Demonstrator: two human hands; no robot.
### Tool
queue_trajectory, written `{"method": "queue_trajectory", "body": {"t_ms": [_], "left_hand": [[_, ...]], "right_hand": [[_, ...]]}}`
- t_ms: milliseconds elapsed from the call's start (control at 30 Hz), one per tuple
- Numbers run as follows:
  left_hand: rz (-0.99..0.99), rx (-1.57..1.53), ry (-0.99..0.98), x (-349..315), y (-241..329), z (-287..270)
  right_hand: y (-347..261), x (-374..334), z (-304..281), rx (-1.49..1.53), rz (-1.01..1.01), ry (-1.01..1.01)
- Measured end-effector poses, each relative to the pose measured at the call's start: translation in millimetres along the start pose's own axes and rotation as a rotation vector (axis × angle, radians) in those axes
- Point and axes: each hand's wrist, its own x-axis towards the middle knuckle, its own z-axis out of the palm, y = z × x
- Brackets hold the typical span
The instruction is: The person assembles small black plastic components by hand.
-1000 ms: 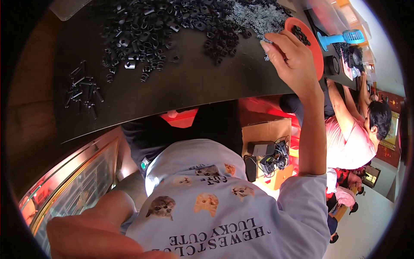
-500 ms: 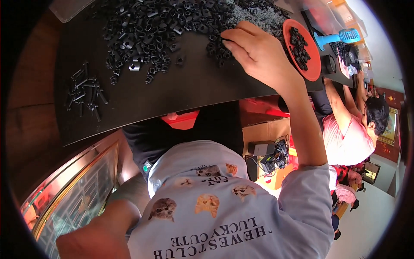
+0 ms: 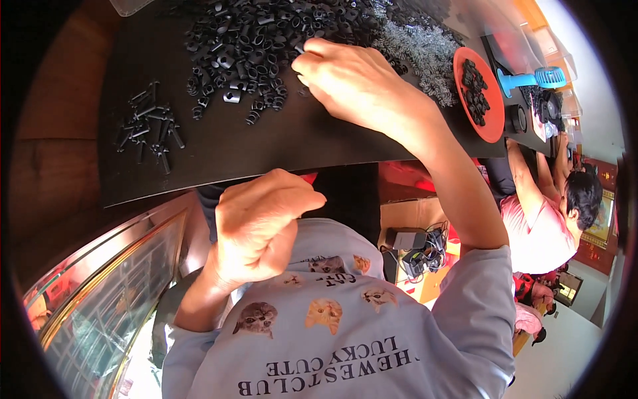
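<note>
My right hand (image 3: pixel 349 80) reaches over the table at the right side of a heap of short black tubular plastic pieces (image 3: pixel 242 56). Its fingers are pinched together, and a small dark bit shows at the fingertips, too little of it to name. My left hand (image 3: pixel 259 223) is raised in front of my shirt, just off the table's near edge, with its fingers curled closed; whatever may be inside is hidden. Small grey-clear pieces (image 3: pixel 425 60) are heaped to the right of the black ones. Several thin black pins (image 3: pixel 149 123) lie in a small group at the table's left.
On the table's right side sits a red-orange plate (image 3: pixel 493 110) of small black parts. Beyond it are a blue handheld fan (image 3: pixel 548 78) and a black roll (image 3: pixel 515 118). A person in pink (image 3: pixel 538 219) works farther right. A carton with cables (image 3: pixel 432 249) stands below the table edge.
My left hand has risen from low at the left to in front of my shirt. My right hand has moved left over the black heap. The view has shifted slightly.
</note>
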Motion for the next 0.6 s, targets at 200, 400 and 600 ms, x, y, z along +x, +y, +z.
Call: {"method": "queue_trajectory", "body": {"t_ms": [200, 400, 600], "left_hand": [[-0.094, -0.083, 0.052, 1, -12, 5], [-0.015, -0.081, 0.009, 15, -15, 11], [-0.133, -0.120, 0.036, 25, -25, 17]], "right_hand": [[10, -13, -6, -0.046, 0.082, -0.093], [10, -12, -5, -0.101, 0.049, -0.077], [6, -9, -8, -0.023, -0.007, 0.064]]}}
